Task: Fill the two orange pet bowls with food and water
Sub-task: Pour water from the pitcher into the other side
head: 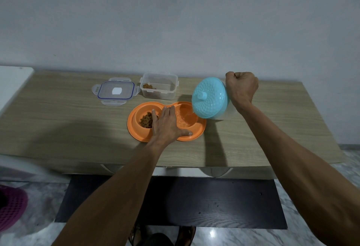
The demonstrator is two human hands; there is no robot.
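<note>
left hand (166, 123) laid flat, fingers extended and together, palm down on the orange double pet bowl (140, 134), covering the bridge between the two wells; thumb spread out onto the near rim of the right well. nothing gripped, only pressed upon. bowl resting on the wooden table (68, 121), near its middle.

just left of the left hand's fingers: left well holding a small heap of brown kibble (146, 121), touching or nearly touching the index finger. just right of the same hand: right well (187, 118) holding clear water, surface rippled.

right hand (242, 88) closed in a fist, raised above the table, beyond and right of the bowl. clenched on the handle of a water jug (209, 99); handle itself hidden behind the fist. jug tipped steeply toward the left, its light blue textured lid (208, 97) with central knob facing the camera, lower edge of the lid over the right well's far rim. translucent jug body visible just below the right wrist. stream of water not discernible.

beyond the left hand's fingertips: clear plastic food container (159, 88), open, upright, a little kibble left in its bottom. to the left of that container, just beside it: its clip-on lid (116, 92), lying flat on the table, blue seal visible.
</note>
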